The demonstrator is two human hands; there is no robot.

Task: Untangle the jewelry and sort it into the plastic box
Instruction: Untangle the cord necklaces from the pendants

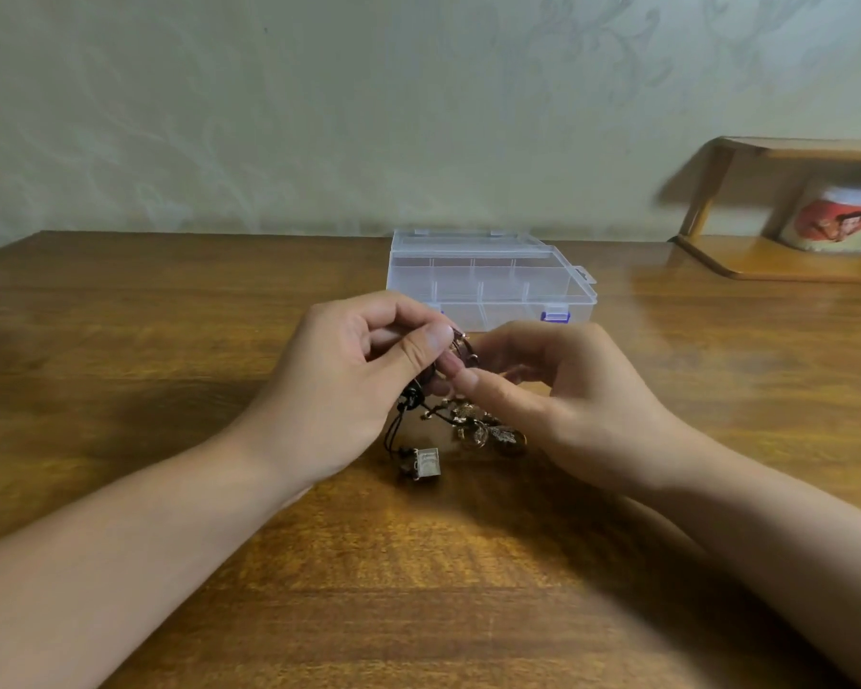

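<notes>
Both hands are meeting above the wooden table point(170, 370), working at a tangle of jewelry point(461, 385). The left hand point(349, 380) is pinching a dark cord loop near its top between thumb and fingers; the right hand point(557, 395) is pinching the same knot from the right. Most of the tangle is hiding behind the fingers, its pieces blurring together. A small square charm point(426, 462) is lying nearer. The plastic box point(488, 278) is sitting just beyond, closed.
</notes>
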